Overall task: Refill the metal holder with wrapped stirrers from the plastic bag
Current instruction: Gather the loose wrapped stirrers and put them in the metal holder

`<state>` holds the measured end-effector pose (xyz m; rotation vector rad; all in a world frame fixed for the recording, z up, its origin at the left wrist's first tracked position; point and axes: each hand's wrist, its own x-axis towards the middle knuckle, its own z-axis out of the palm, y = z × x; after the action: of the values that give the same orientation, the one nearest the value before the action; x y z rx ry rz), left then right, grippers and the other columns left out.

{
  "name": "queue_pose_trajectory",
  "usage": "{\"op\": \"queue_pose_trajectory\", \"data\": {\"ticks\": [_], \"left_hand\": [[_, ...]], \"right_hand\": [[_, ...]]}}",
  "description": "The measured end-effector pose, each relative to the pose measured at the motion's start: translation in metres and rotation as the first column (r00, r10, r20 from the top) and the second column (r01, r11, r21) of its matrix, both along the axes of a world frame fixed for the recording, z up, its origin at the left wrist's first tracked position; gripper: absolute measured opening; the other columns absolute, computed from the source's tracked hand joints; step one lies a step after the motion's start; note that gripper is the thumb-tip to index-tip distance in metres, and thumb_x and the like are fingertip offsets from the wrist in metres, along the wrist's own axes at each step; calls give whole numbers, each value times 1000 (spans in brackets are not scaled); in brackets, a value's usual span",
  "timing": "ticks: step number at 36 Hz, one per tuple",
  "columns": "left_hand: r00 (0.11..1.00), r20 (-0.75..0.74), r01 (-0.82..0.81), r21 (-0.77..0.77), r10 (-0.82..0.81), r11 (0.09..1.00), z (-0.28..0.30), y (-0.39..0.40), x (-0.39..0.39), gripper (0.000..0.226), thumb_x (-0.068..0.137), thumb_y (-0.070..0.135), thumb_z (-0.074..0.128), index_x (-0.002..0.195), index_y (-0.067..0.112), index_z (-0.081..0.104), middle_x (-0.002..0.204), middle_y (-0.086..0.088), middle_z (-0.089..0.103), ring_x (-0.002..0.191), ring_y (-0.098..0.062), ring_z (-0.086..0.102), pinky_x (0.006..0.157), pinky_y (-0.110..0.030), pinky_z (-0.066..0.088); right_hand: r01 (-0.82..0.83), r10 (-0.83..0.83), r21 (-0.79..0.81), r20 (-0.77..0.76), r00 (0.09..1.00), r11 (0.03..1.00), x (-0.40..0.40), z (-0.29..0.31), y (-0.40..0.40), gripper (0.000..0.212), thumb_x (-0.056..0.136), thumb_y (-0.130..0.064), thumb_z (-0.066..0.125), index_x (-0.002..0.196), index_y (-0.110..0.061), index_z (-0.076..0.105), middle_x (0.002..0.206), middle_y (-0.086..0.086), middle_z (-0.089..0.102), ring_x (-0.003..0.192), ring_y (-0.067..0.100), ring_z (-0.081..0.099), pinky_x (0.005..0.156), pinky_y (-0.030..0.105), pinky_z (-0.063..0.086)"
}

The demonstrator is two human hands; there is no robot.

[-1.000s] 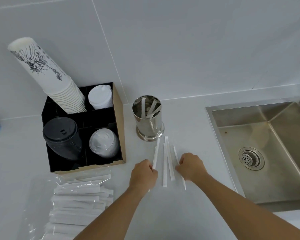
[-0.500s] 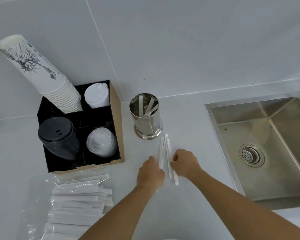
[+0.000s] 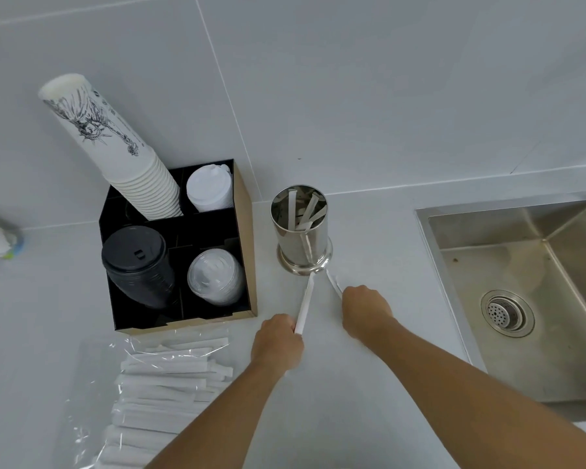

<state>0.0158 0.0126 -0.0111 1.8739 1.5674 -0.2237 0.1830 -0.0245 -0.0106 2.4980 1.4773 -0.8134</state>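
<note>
The shiny metal holder (image 3: 301, 231) stands on the white counter near the wall, with a few wrapped stirrers leaning inside. My left hand (image 3: 278, 341) is closed on a bunch of white wrapped stirrers (image 3: 306, 301) whose far ends point at the holder's base. My right hand (image 3: 366, 308) is closed on another wrapped stirrer (image 3: 334, 282), its tip also near the base. The two bunches form a V just in front of the holder. The clear plastic bag (image 3: 163, 394) full of wrapped stirrers lies at the lower left.
A black-and-cardboard organiser (image 3: 244, 252) left of the holder carries stacked paper cups (image 3: 115, 147) and black, white and clear lids. A steel sink (image 3: 528, 299) lies to the right. The tiled wall rises right behind the holder.
The loose stirrers that lay flat on the counter have been gathered into both hands. The hands have split them into two bunches, tips near the holder's base.
</note>
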Motion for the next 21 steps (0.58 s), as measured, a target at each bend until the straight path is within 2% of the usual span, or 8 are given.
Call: {"op": "queue_pose_trajectory", "data": {"ticks": [2,4,6,8,11,14,18,21], "left_hand": [[999,32,-12,-8,12,1000,0,-1,-5,12,86,18,54,74,20,56,87,-3,65,76,-21,64,60,-27,48],[996,82,-27,-23,29,999,0,-1,-11,10,86,19,57,76,20,57,81,1,64,69,-15,60,54,-22,43],[990,138,-35,-49,42,998,0,-1,-16,10,86,20,59,75,20,58,75,5,61,63,-9,57,51,-18,39],[982,185,-33,-70,45,997,2,0,-21,11,85,20,61,74,20,58,72,6,60,61,-9,55,53,-18,40],[962,264,-30,-124,62,992,7,0,-25,10,84,20,64,75,19,60,72,3,64,60,-11,57,58,-20,45],[929,350,-53,-183,116,982,12,-2,-27,9,83,20,66,75,19,62,70,2,66,56,-11,57,60,-27,50],[869,447,-103,-253,211,962,22,-6,-27,5,81,18,68,78,15,67,66,3,68,56,-13,56,65,-31,53],[820,509,-114,-300,261,947,34,-8,-24,5,82,18,70,80,13,69,66,1,68,62,-15,58,68,-30,54]], "right_hand": [[0,0,-15,-14,1000,1000,3,2,0,18,75,0,59,89,-11,57,93,6,63,91,27,65,62,28,42],[22,-23,-18,-57,998,1000,8,2,-1,21,70,-2,64,71,-13,46,75,1,53,76,25,59,59,27,42],[51,-52,-10,-114,992,999,15,2,-6,21,71,-11,67,73,-15,47,69,-3,45,70,22,53,56,26,42],[102,-99,5,-170,980,995,22,4,-12,17,72,-18,67,79,-16,52,72,-4,47,69,20,54,52,24,39],[183,-164,39,-287,944,982,29,6,-22,17,70,-18,66,71,-20,49,71,-4,52,61,13,54,47,21,36],[346,-272,70,-483,833,936,31,10,-28,13,70,-7,63,72,-15,52,70,4,60,45,18,66,43,22,47],[450,-274,74,-701,658,890,26,27,-31,21,71,-1,61,89,-14,63,67,9,62,54,25,70,57,34,62],[449,-210,100,-781,588,888,18,42,-30,28,72,-1,60,94,-16,67,62,6,63,58,23,70,66,41,63]]}}
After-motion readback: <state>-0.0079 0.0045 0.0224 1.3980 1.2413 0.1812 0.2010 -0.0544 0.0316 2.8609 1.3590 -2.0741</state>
